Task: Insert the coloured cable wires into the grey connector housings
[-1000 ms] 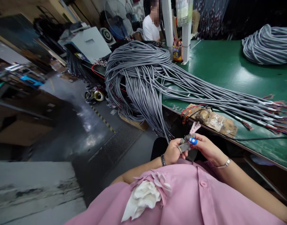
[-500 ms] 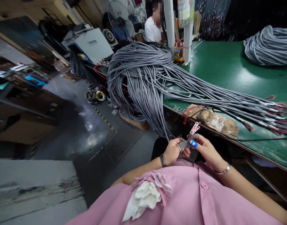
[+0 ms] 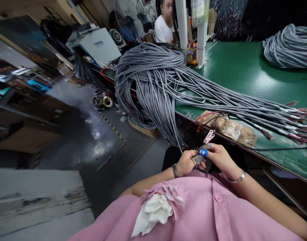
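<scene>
My left hand (image 3: 187, 162), with grey wrapping on its thumb, is closed around the thin wire ends (image 3: 196, 151) of a cable. Close against it, my right hand (image 3: 217, 154) pinches at the same wires, a blue cover on its thumb and grey wrapping on a finger. A pink clip (image 3: 209, 136) stands just above the right fingers. Many grey cables (image 3: 153, 77) hang over the bench edge, their lower ends near my left hand. Other cable ends with bare coloured wires (image 3: 302, 115) lie to the right on the bench.
The green bench (image 3: 233, 70) carries a coiled cable bundle (image 3: 291, 47) and a taped wooden block (image 3: 231, 129) at its edge. White posts (image 3: 202, 40) rise behind, near a small bag (image 3: 192, 53). A person in white (image 3: 163, 30) sits beyond. A grey box (image 3: 100, 47) stands left.
My right hand has shifted slightly left, its blue-covered thumb now nearer the left hand's wires. The seated person's head has turned and moved a little.
</scene>
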Action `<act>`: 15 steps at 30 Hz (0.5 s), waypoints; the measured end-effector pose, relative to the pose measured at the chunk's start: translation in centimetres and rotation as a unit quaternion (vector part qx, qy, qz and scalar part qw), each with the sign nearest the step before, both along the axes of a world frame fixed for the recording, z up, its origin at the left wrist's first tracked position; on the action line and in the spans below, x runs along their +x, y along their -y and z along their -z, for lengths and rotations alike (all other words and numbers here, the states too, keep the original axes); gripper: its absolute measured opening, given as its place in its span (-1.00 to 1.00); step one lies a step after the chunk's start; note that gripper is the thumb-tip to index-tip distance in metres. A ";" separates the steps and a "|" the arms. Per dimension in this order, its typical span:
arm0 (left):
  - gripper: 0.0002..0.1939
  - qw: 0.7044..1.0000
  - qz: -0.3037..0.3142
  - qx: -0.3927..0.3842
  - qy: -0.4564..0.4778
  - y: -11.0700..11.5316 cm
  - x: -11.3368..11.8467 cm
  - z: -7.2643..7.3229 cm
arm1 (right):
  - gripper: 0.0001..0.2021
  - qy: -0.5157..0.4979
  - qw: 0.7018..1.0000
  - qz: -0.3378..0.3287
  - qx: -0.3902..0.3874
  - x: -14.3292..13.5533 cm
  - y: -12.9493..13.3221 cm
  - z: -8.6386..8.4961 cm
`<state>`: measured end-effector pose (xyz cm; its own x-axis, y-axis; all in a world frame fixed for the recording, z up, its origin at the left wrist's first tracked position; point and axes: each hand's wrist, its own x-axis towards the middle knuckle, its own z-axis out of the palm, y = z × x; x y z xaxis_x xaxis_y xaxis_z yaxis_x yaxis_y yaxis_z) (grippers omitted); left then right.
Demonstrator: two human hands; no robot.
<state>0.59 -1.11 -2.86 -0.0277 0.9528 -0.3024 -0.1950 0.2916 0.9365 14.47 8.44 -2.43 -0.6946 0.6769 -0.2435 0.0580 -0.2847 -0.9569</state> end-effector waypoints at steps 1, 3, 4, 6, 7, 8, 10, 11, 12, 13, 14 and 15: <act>-0.56 1.000 -0.019 0.003 0.012 0.1 0.1 0.1 | -0.77 0.002 1.000 0.011 -0.002 -0.1 0.1 0.0; -0.57 0.998 -0.052 0.011 0.028 0.2 0.3 0.3 | -0.78 -0.007 1.000 0.024 -0.015 -0.3 0.4 -0.1; -0.58 0.997 -0.063 0.014 0.032 0.2 0.3 0.3 | -0.78 -0.016 0.999 0.028 -0.023 -0.4 0.5 -0.3; -0.58 0.996 -0.081 0.015 0.037 0.2 0.4 0.4 | -0.79 -0.035 0.998 0.035 -0.034 -0.5 0.8 -0.6; -0.58 0.995 -0.091 0.013 0.040 0.2 0.4 0.5 | -0.79 -0.043 0.998 0.040 -0.039 -0.5 0.9 -0.8; -0.57 0.994 -0.103 0.010 0.044 0.2 0.5 0.5 | -0.78 -0.051 0.997 0.044 -0.044 -0.5 1.0 -0.9; -0.55 0.991 -0.126 0.004 0.052 0.2 0.6 0.6 | -0.77 -0.062 0.995 0.051 -0.051 -0.5 1.2 -1.1; -0.54 0.990 -0.134 0.003 0.053 0.2 0.6 0.6 | -0.77 -0.064 0.995 0.052 -0.055 -0.5 1.3 -1.2; -0.54 0.989 -0.137 0.003 0.053 0.2 0.6 0.6 | -0.76 -0.066 0.995 0.054 -0.057 -0.5 1.3 -1.2; -0.54 0.989 -0.138 0.003 0.051 0.1 0.6 0.6 | -0.76 -0.065 0.995 0.053 -0.060 -0.5 1.3 -1.2; -0.54 0.989 -0.139 0.004 0.049 0.1 0.6 0.7 | -0.76 -0.065 0.995 0.052 -0.061 -0.5 1.4 -1.2; -0.55 0.989 -0.142 0.006 0.049 0.1 0.6 0.7 | -0.76 -0.067 0.995 0.051 -0.062 -0.5 1.4 -1.2</act>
